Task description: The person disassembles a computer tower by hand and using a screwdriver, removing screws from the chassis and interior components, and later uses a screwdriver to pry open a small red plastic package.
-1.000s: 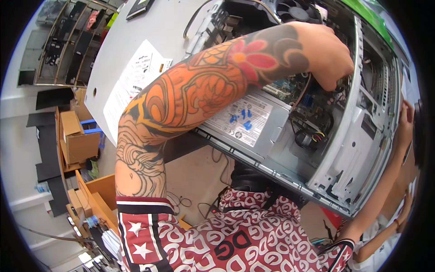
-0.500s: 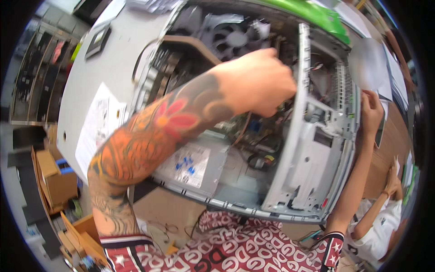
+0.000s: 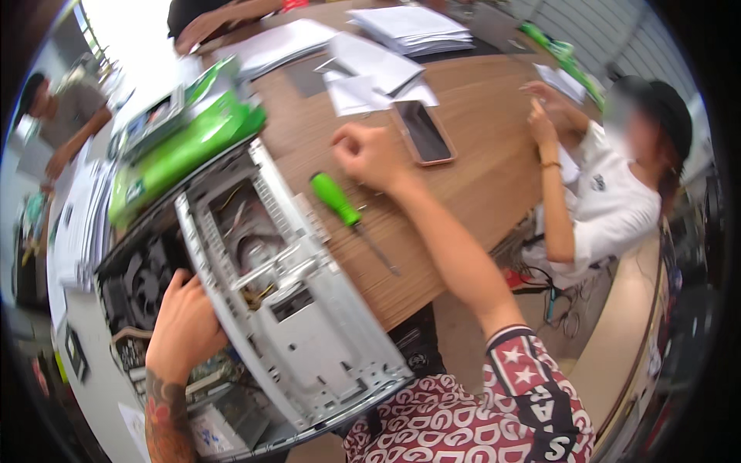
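Observation:
An open desktop computer case (image 3: 328,347) lies on its side at the lower left, its metal frame, fan and inner parts exposed. My left hand (image 3: 185,328) is over the case, beside its long metal rail (image 3: 224,312). Its fingers are bent down into the interior; their tips and anything in them are hidden. Above the wooden table, my right hand (image 3: 370,157) has its fingers curled together, and I cannot make out what they hold. A screwdriver with a green handle (image 3: 333,198) lies between the case and my right forearm. Close to the right hand is a phone (image 3: 424,133).
A green plastic package (image 3: 185,158) borders the case's far side. Paper stacks (image 3: 409,31) and loose sheets (image 3: 370,73) lie farther back. A person in a white shirt (image 3: 610,189) sits at the right; another person (image 3: 65,116) is at the far left.
The view has swung right, bringing the wooden table, phone and screwdriver into sight. My right hand has moved from the case's side to over the table; my left hand stays at the case.

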### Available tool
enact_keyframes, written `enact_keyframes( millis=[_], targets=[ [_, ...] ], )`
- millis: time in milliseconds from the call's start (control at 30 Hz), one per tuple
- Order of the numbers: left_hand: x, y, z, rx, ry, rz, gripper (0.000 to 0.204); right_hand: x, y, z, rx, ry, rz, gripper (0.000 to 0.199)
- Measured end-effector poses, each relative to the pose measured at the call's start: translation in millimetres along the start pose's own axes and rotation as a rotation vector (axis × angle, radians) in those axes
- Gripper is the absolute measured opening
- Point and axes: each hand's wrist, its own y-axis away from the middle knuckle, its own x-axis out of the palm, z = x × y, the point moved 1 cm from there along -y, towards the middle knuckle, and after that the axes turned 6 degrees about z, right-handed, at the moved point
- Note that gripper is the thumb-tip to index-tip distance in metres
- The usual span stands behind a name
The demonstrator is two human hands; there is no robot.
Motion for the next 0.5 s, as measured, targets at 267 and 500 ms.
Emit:
enact_keyframes(
  millis=[267, 500],
  targets=[
    [5.7, 1.0, 1.0, 0.001, 0.021, -0.019, 0.027, -46.9, -3.2, 0.5, 0.043, -0.252, -0.442, 0.02],
    [-25.5, 11.0, -12.3, -0.012, 0.121, 0.062, 0.022, -305.0, 128.3, -12.9, 0.163, -0.748, -0.151, 0.026]
  ],
)
